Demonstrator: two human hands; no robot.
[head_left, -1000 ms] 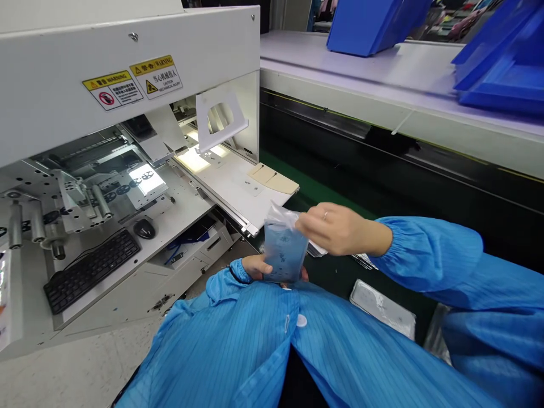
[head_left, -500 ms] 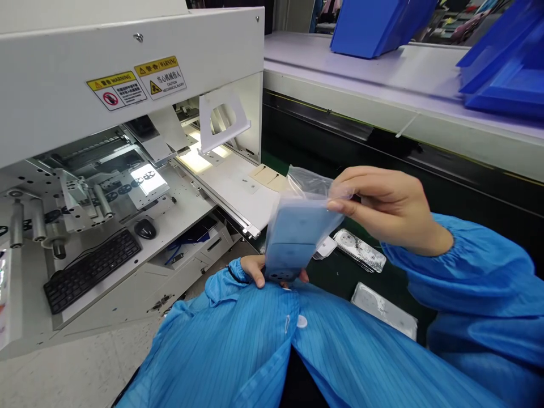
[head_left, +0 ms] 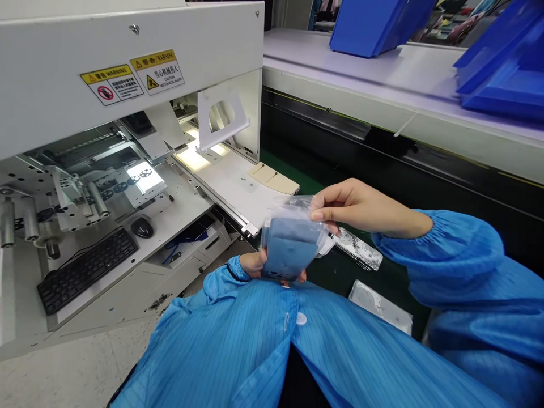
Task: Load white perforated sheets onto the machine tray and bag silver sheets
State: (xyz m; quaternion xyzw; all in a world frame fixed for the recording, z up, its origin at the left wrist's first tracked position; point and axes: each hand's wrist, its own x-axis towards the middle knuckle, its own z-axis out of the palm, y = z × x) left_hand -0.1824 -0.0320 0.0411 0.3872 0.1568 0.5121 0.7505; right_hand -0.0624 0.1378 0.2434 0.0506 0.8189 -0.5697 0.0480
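Note:
Close to my body, a clear plastic bag [head_left: 293,208] holds flat blue sheets or panels [head_left: 291,249] with small dark marks at the lower end. My left hand [head_left: 254,263] is wrapped round the lower left of the bag, its other fingertips showing at the lower right edge. With thumb and fingers, my right hand [head_left: 340,207] pinches the bag's upper right edge. Just right of the bag, a stack of clear-wrapped panels [head_left: 357,248] lies on the dark green surface. Nearer to me lies another clear-wrapped pack [head_left: 380,306].
A white machine [head_left: 212,45] with warning labels stands at left, its white plate [head_left: 255,198] carrying a beige piece [head_left: 274,178]. A keyboard [head_left: 87,269] and a mouse [head_left: 141,228] rest on its ledge. Blue bins [head_left: 374,28] stand on the shelf [head_left: 297,56] behind.
My right hand has moved down and left with the bag's upper edge. The bag looks lower and more folded over, and the beige piece behind it shows more fully.

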